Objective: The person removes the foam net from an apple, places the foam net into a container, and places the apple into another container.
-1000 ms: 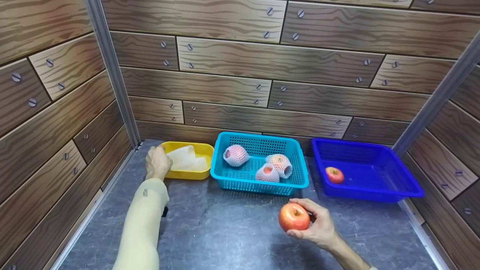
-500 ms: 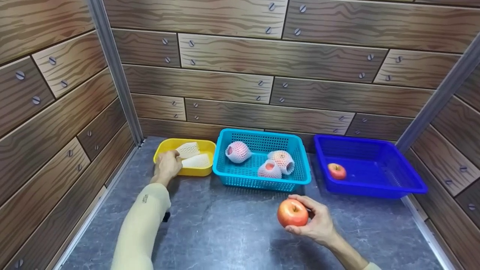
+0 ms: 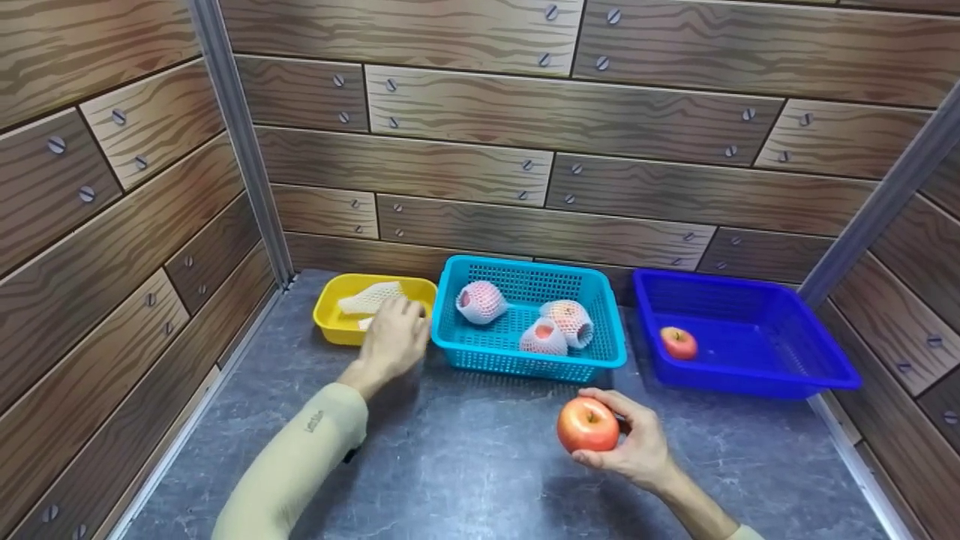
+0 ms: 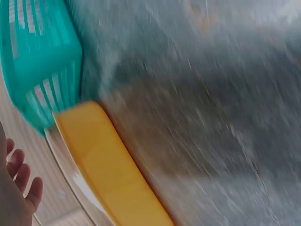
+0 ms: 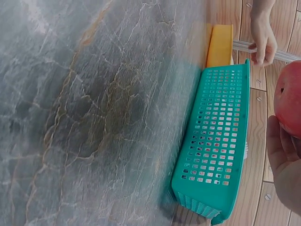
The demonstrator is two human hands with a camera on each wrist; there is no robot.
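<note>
My right hand [image 3: 637, 446] grips a red-yellow apple [image 3: 588, 424] above the table, in front of the teal basket [image 3: 529, 361]. In the right wrist view the apple [image 5: 289, 98] rests against the fingers. My left hand [image 3: 394, 337] hovers over the front right of the yellow basket [image 3: 341, 336]; its fingers are loosely bent, and the left wrist view shows nothing between the fingers [image 4: 22, 176]. A white foam net [image 3: 371, 298] lies in the yellow basket. Below it, a white scrap [image 3: 365, 324] shows beside the hand, mostly covered by it.
In the teal basket lie a net-wrapped apple [image 3: 481, 302] at left and two more wrapped fruits [image 3: 568, 322] at right. A dark blue basket [image 3: 757, 382] on the right holds one bare apple [image 3: 679, 343]. Wood-patterned walls [image 3: 457, 161] enclose the grey table [image 3: 465, 457].
My left hand has moved right from the yellow basket's left edge, across to its right front. The foam nets in it have shifted. My right hand keeps holding the apple, nearly still.
</note>
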